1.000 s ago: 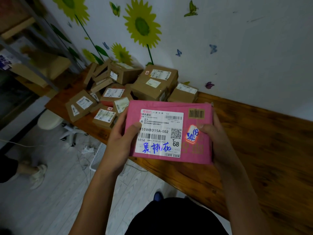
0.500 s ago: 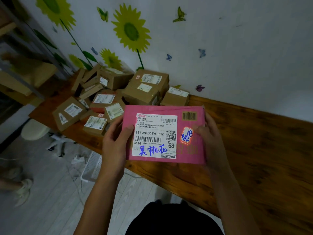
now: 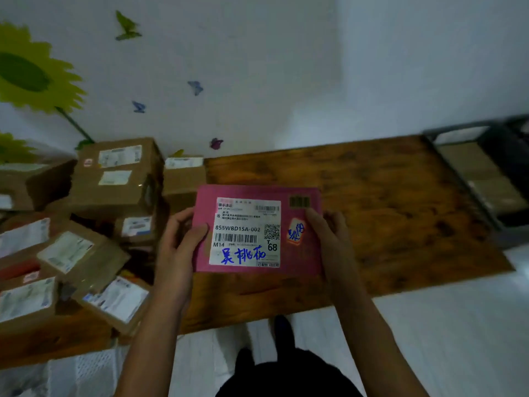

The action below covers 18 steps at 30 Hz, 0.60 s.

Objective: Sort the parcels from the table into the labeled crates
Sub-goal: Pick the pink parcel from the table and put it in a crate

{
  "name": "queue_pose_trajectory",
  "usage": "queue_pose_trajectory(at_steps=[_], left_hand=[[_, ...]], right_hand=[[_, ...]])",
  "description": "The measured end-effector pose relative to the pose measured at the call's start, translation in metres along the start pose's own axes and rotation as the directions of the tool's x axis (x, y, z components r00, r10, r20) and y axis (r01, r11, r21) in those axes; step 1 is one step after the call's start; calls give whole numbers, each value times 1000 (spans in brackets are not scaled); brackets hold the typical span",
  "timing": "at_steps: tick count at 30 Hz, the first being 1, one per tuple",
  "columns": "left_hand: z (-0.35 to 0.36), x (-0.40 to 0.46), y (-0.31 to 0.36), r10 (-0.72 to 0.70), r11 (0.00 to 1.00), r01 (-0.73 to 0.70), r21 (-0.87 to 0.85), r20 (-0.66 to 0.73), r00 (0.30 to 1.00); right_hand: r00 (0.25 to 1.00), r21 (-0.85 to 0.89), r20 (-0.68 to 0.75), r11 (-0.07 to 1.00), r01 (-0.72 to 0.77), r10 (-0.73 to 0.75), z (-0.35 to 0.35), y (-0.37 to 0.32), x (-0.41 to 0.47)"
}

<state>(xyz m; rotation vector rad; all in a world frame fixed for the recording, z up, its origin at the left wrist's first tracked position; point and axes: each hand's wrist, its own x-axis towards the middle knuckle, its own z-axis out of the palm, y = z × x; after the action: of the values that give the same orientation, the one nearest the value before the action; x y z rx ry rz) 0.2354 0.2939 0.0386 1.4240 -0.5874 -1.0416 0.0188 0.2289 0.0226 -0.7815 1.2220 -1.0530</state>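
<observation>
Both hands hold one flat pink rectangular parcel (image 3: 257, 229) level above the brown wooden desk (image 3: 386, 202), its white shipping label (image 3: 246, 232) facing up toward the head camera. The left hand (image 3: 179, 247) grips the parcel's left edge with the thumb laid on top and the fingers curled beneath; the right hand (image 3: 329, 245) grips the right edge the same way, thumb beside an orange sticker (image 3: 296, 231) with blue writing. Held like this, by the short edges with the thumbs off the print, the label reads cleanly: a code, barcodes, a QR square, the number 68 and blue handwritten characters. That is likely the point of the pose, since the label decides which crate the parcel belongs in.

To the left of the left hand lies the heap of brown cardboard boxes (image 3: 114, 179) with white labels, piled loosely against the wall and over each other, waiting to be sorted. To the right of the right hand the desk top is bare wood, and well beyond it, at the far end, stands a dark-framed crate (image 3: 469, 173) with brownish contents, too blurred to read any label. Below the hands show pale floor and a white perforated basket (image 3: 86, 371).

The parcel seems picked and read, not yet delivered; the crate to the right is the plausible next stop.
</observation>
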Motion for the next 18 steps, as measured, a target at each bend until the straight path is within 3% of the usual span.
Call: queue_pose_trajectory(at_steps=[2,6,11,18], left_hand=[[26,11,-5,-23,1000,20,19,161,987],[108,11,-24,-66,997,46,67,353,933],[221,-24,-44,-33,990,-51,130,569,822],[417,-104,-77,-103,952,-186,243,827,553]], right_hand=[[993,28,-120,1000,8,-5,-26,-5,-6],[935,96,-353,993,72,-34,-98,-20,-27],[861,128,-501,977,172,-86,-198,-33,-60],[721,80,-678,962,260,-139,-376,-53,-103]])
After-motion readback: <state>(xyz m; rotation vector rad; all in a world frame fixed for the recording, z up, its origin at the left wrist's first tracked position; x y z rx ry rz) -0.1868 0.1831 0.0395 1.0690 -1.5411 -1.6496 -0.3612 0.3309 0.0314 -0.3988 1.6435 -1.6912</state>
